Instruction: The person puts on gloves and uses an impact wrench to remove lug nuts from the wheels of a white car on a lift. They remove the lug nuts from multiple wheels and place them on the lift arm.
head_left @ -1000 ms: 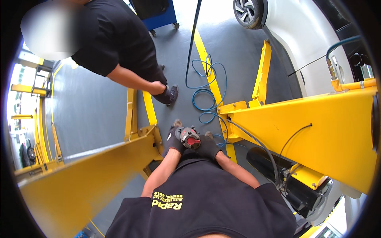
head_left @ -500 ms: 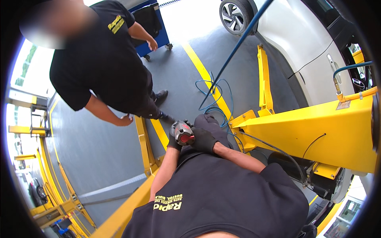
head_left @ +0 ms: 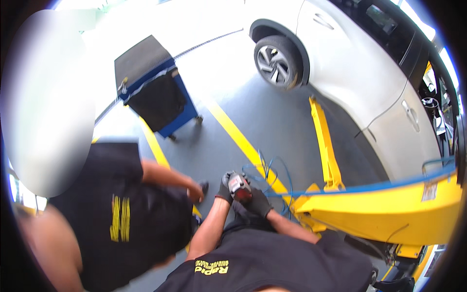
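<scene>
A grey and red impact wrench (head_left: 239,186) is held in front of my body, its rounded end facing up at me. My left hand (head_left: 224,190), in a dark glove, is wrapped round its left side. My right hand (head_left: 260,203), gloved too, closes on it from the right and lower side. The wrench's lower part and most of my fingertips are hidden behind its body and the gloves. A blue air hose (head_left: 335,189) runs in from the right toward my hands; where it joins the tool is not visible.
A co-worker (head_left: 121,204) in a dark shirt stands close at my left. Beyond is a blue tool cart (head_left: 182,119) on casters. A white car (head_left: 340,63) stands ahead right, by a yellow lift arm (head_left: 323,141) and a yellow lift post (head_left: 379,214). Hose coils (head_left: 279,170) lie on the floor.
My view has swung up and forward, showing more of the car and cart. The co-worker now appears nearer at the lower left. The hose has swung down across the post. Both hands keep the wrench.
</scene>
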